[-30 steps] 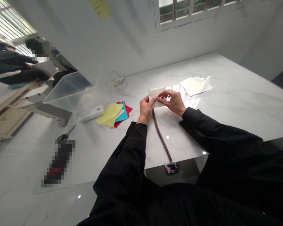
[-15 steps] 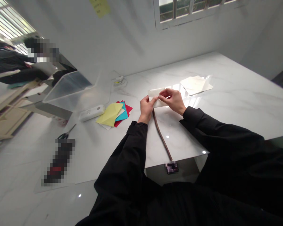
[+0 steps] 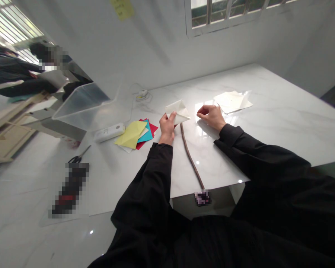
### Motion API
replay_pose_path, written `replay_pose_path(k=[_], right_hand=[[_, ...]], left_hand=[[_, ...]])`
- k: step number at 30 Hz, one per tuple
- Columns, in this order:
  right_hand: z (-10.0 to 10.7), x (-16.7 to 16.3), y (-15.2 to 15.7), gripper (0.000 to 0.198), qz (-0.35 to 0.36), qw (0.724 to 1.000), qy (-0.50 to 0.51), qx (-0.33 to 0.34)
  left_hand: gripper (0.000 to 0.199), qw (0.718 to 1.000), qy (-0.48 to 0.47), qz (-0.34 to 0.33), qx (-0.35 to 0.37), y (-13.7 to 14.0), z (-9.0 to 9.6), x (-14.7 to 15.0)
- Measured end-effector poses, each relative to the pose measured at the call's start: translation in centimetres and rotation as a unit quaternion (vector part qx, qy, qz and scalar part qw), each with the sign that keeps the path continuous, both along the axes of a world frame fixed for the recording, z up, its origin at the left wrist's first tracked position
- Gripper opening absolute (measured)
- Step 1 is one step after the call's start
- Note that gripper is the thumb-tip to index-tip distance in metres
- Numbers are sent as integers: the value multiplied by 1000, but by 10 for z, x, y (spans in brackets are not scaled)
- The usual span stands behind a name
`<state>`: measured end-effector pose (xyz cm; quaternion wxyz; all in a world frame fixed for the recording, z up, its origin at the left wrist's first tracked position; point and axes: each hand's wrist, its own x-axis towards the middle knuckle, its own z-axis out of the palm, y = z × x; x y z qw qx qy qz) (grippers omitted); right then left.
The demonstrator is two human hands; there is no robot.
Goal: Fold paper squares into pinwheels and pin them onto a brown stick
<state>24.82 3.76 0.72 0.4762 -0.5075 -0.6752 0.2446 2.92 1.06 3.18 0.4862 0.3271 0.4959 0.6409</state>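
Observation:
My left hand (image 3: 167,128) is closed on a cream paper envelope (image 3: 178,109), thumb on top, and holds it tilted above the table. Triangular fold lines show on the envelope's upper side. Apart from it on the right, my right hand (image 3: 211,116) has its fingertips pinched together over a bright reflection; whatever may be between them is too small to make out. Below the envelope a thin brown stick-like strip (image 3: 190,158) runs down to the table's near edge. More cream envelopes (image 3: 231,101) lie in a pile beyond my right hand.
Left of my hands lie yellow, blue and red envelopes (image 3: 131,134) beside a white power strip (image 3: 110,133). Black-handled scissors (image 3: 76,159) and a blurred dark item (image 3: 70,191) lie further left. A clear plastic bin (image 3: 83,108) stands behind; another person (image 3: 13,70) sits beyond.
My right hand has let go of the envelope and moved right, fingers pinched. My left hand has drawn the envelope slightly left and turned it.

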Motion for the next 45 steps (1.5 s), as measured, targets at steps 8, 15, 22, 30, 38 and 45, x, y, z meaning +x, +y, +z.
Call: replay_pose_path(k=[8,15,22,30,38,45], right_hand=[[5,5,3,23,-45,973,-227,24],[8,-1,-3,30,-31,950,-308,28],[-2,3,2,35,-41,952,-302,36],[-8,5,7,43,-93,937,-336,30],[-19,5,13,38,-99,939,-322,69],[-7,-1,5,39,-63,958,-246,137]], left_hand=[[30,999,-44,-1,-19,-2,2,3],[11,994,-93,12,-51,-2,7,2],[22,992,-115,-12,-44,-3,3,-2],[42,993,-105,-55,26,-3,-1,-5],[21,996,-92,-8,-8,-4,-3,-8],[16,990,-136,2,-31,-4,4,-8]])
